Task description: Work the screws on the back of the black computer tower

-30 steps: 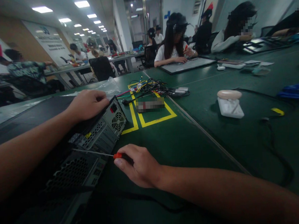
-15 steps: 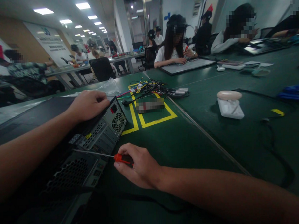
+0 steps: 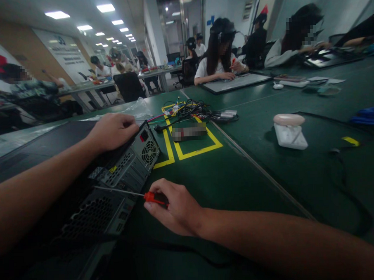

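Two bare hands work at a black computer case (image 3: pixel 131 169) on the left part of the green table (image 3: pixel 238 187). The left hand (image 3: pixel 115 131) lies on top of it, fingers bent; I can't tell if they grip. The right hand (image 3: pixel 179 208) has its thumb and first finger pinching the red handle of a screwdriver (image 3: pixel 151 198). Its thin rod points at the back of the case, but I can't tell if the tip sits in a screw. I think it works best to line the rod up straight, push softly while turning, and press the case down so it won't slide. Near the table's far edge, a pile of wires (image 3: pixel 193 109) lies by yellow tape (image 3: pixel 200 151). At that edge, a person (image 3: pixel 218 52) bends over a flat panel (image 3: pixel 234 82). Bright lights (image 3: pixel 57 15) shine above.
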Tool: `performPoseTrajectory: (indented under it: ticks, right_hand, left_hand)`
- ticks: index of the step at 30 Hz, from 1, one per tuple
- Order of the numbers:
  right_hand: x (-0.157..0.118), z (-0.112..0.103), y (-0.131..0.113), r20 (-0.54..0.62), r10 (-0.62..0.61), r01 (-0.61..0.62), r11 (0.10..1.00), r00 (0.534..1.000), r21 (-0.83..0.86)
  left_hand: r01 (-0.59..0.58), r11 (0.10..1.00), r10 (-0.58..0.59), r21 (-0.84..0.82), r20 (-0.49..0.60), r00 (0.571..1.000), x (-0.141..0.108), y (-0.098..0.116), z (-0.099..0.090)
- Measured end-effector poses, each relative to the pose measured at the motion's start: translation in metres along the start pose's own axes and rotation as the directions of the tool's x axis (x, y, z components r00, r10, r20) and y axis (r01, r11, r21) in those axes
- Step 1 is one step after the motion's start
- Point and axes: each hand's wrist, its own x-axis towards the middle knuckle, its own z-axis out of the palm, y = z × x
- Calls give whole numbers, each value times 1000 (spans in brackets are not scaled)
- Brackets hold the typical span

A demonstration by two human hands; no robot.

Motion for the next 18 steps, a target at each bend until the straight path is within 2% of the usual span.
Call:
performPoseTrajectory:
  ticks: [18]
  right_hand:
    - [1,1,0,-6,-15,15,1000,1000,-2]
  left_hand:
    - [-4,1000,4,-10,-3,1000,0,0,0]
